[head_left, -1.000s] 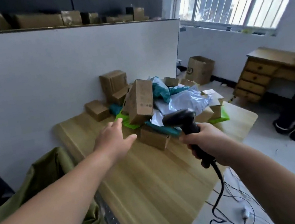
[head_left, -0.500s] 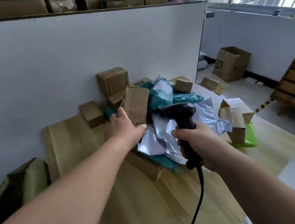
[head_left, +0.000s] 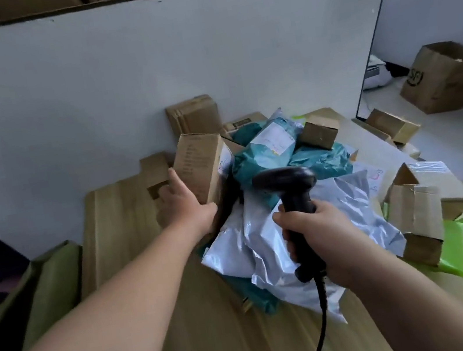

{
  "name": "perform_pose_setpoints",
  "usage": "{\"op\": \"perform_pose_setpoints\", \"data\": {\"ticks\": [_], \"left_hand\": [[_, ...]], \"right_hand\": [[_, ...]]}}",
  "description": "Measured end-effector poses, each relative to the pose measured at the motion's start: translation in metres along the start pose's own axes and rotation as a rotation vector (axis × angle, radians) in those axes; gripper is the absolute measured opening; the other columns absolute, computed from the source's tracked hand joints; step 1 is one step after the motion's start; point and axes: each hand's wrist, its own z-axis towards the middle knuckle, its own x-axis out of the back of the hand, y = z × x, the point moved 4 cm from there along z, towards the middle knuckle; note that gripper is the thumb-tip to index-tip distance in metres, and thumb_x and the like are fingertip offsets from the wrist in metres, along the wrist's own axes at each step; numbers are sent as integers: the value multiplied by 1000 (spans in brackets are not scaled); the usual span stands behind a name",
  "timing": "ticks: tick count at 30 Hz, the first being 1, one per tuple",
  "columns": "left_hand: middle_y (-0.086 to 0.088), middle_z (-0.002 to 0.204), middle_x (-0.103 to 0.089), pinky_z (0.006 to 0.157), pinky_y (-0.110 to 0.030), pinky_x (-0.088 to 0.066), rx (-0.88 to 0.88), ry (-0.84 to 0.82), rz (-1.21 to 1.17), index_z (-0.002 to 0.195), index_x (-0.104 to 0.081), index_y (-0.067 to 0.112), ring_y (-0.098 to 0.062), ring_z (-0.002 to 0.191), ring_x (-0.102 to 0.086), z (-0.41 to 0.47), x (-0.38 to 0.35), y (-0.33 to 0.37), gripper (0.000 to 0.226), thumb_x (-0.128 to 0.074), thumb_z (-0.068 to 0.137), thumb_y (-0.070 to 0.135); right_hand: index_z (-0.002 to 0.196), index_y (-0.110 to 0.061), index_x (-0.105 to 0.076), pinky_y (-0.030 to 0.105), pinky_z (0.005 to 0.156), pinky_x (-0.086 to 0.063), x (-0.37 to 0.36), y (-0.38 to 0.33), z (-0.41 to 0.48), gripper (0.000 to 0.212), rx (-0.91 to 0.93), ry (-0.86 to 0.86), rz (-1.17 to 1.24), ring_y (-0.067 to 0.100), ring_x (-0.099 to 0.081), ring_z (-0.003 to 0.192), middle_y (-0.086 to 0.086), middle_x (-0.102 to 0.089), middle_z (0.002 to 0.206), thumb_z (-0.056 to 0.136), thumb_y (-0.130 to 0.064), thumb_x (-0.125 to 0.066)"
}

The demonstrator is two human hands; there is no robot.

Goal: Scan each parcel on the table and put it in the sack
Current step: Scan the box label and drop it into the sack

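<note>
A wooden table (head_left: pixel 133 253) holds heaped parcels (head_left: pixel 264 157). The left hand (head_left: pixel 186 204), reaching a second ago, now clasps a tall cardboard box (head_left: pixel 201 168) at the heap's left. The right hand (head_left: pixel 316 231) grips a barcode scanner (head_left: pixel 290 187) beside it, likely ready to scan.

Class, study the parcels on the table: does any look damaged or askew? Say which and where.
Yes. The cardboard box at the table's right edge sits tilted, its top flaps sprung open and creased, partly on a bright green bag. The other parcels lie in a loose heap.
</note>
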Motion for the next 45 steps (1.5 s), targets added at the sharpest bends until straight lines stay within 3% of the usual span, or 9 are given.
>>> {"op": "perform_pose_setpoints", "data": {"ticks": [5,12,17,19,25,30,32,41,45], "left_hand": [[-4,104,-57,51,-26,-47,198,55,-673,117,-40,10,-21,87,-59,-6,57,-45,60,-72,67,9],[-4,93,-62,59,-34,-49,351,-111,-946,113,-42,19,-22,74,-60,-39,107,-108,52,-64,73,-5],[5,114,-50,69,-32,-51,128,-77,-616,132,-27,28,-18,96,-53,-50,144,-137,81,-74,71,0],[-1,127,-44,87,-30,-46,-75,26,-345,142,-25,21,-20,113,-47,-50,158,-141,98,-81,63,7],[-15,132,-44,105,-52,-32,-576,234,223,137,-37,6,-40,132,-37,-60,167,-138,82,-73,63,3],[-20,128,-52,106,-61,-30,-794,342,356,131,-32,12,-45,132,-39,-75,166,-122,85,-76,61,-6],[-21,125,-55,105,-64,-30,-872,374,409,130,-36,11,-45,130,-42,-79,165,-115,81,-76,62,-9],[-18,129,-51,113,-53,-17,-862,350,456,133,-30,17,-39,136,-36,-83,153,-104,78,-74,72,-2],[-10,158,1,114,-40,13,-674,305,430,144,4,32,-28,146,13,-78,152,-97,93,-63,84,7]], "right_hand": [[80,-9,-50,29,42,-38,-23,-18,-4,19,35,-69,-13,19,-45,43,4,-49,55,91,-14,-65],[88,-6,-52,31,46,-42,-88,-44,-27,14,98,-186,-33,18,-46,46,6,-50,56,92,-10,-64],[76,-9,-53,29,44,-43,-126,-65,-40,19,153,-174,-17,17,-47,44,3,-51,52,91,-8,-65],[75,-9,-51,26,41,-41,-133,-68,-40,22,168,-135,6,18,-46,43,3,-50,49,91,-8,-65],[82,-8,-53,27,42,-42,-149,-59,-34,23,164,-9,11,17,-48,42,7,-54,57,91,-21,-70],[96,-13,-64,56,89,-56,-154,-48,-27,40,87,100,-12,28,-63,83,6,-61,84,81,-48,-76],[102,-18,-63,57,90,-56,-157,-45,-28,42,57,88,37,30,-68,94,5,-69,98,80,-51,-76],[112,-21,-57,60,79,-58,-155,-25,-13,35,-24,88,263,35,-74,87,12,-74,102,85,-28,-77],[121,-20,-54,62,81,-57,-153,-22,-4,41,-5,129,319,37,-73,91,14,-73,109,86,-24,-76]]}}
